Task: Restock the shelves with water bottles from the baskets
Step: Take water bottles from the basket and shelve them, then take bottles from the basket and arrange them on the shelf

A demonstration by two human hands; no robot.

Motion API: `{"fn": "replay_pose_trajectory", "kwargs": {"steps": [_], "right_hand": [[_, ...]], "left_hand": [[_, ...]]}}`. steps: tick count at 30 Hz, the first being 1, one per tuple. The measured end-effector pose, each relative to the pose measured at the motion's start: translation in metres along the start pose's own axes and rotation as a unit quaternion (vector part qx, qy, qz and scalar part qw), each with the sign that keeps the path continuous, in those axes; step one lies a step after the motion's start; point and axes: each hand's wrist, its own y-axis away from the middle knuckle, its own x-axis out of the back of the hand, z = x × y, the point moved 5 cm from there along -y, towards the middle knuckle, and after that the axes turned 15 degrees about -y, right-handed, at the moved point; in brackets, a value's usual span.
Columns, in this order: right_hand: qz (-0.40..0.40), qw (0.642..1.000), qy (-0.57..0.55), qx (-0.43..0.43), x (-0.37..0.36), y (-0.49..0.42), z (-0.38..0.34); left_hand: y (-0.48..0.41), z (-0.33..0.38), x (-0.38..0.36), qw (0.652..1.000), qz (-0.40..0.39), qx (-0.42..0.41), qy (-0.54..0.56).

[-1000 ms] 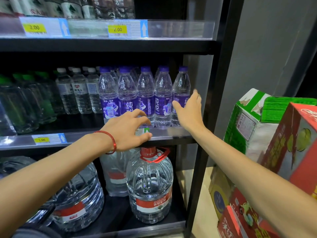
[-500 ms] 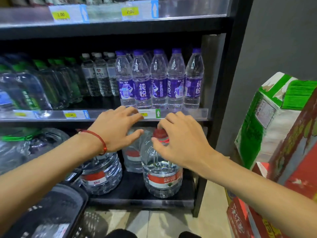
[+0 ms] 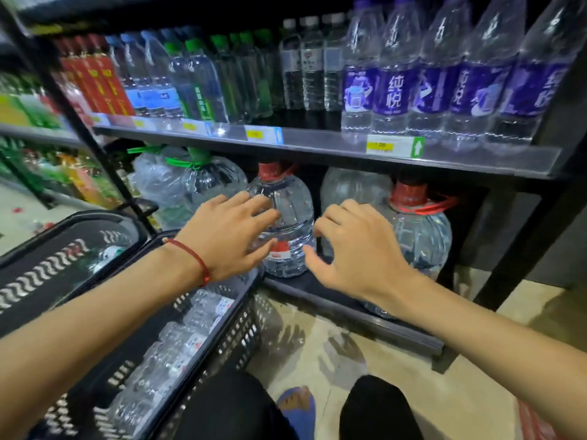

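Loosely spread, left hand [image 3: 229,237] above basket [image 3: 240,332] rim

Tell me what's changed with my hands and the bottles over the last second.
The right hand left the end purple-labelled clear bottle and dropped; the left hand dropped from the shelf edge. Both now hover empty, fingers loose, before the big clear red-capped jugs on the bottom shelf. Nothing taken. The purple-labelled row stayed put.
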Motion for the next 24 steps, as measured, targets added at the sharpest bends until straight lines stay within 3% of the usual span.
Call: {"fn": "replay_pose_trajectory", "kwargs": {"steps": [13,24], "right_hand": [[-0.091,0.978,-0.143,0.12,-0.128,-0.004,-0.121],[-0.126,0.977,-0.137,0.101,-0.205,-0.002,-0.151]], "left_hand": [[0.192,-0.035,-0.052,0.971,-0.18,0.154,0.019],[0.252,-0.041,-0.13,0.957,-0.218,0.178,0.064]]}}
